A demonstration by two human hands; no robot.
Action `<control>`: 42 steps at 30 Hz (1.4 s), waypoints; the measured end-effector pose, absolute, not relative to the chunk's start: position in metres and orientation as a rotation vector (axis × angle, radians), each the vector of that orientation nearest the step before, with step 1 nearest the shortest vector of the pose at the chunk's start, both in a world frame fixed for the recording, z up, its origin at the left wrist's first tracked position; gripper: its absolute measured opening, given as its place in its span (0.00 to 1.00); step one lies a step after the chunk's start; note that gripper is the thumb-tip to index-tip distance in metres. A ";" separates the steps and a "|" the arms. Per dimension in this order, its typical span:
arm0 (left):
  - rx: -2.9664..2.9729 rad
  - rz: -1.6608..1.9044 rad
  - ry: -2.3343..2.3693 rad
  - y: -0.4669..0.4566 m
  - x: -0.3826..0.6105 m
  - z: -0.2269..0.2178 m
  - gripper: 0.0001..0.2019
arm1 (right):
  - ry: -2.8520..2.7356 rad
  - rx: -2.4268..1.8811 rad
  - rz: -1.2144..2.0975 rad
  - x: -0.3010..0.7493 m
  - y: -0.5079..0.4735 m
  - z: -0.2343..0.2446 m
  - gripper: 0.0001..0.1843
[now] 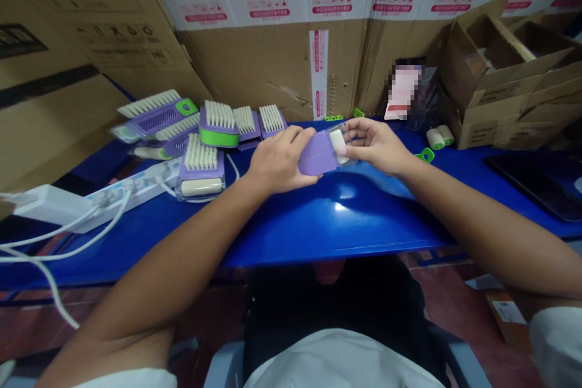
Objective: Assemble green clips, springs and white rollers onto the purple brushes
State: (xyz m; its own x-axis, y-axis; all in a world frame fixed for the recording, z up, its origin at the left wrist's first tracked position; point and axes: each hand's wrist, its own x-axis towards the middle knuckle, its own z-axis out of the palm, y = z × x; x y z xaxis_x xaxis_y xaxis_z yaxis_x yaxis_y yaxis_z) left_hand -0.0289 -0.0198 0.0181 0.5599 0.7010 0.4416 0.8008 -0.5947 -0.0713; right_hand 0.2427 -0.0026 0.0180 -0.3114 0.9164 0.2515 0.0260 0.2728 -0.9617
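Lavender brush, cream bristles, blue table, white tape with red print, brown cartons

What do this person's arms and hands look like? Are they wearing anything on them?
The left hand and right hand are bare, without gloves, and no watch shows on either wrist. The arms are uncovered below pale sleeves, the left sleeve and the right sleeve.
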 end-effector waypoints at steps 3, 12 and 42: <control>-2.508 -0.477 -1.220 -0.020 -0.029 0.017 0.43 | -1.639 -0.876 1.235 0.238 -0.005 0.014 0.36; -2.488 -0.322 -1.178 -0.030 -0.017 0.019 0.47 | -1.883 -0.901 1.060 0.239 -0.001 0.001 0.29; -2.951 0.072 -0.830 -0.038 -0.030 0.051 0.36 | -2.724 -1.041 0.078 0.122 0.127 0.018 0.48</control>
State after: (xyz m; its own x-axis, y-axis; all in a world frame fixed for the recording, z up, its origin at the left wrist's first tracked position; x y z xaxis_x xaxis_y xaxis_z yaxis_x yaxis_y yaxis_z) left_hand -0.0301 -0.0383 0.0509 0.8525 0.5221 -0.0248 0.5186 -0.8508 -0.0845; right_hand 0.1220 0.1269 0.0185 -0.7234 0.6640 0.1891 0.6522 0.7471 -0.1285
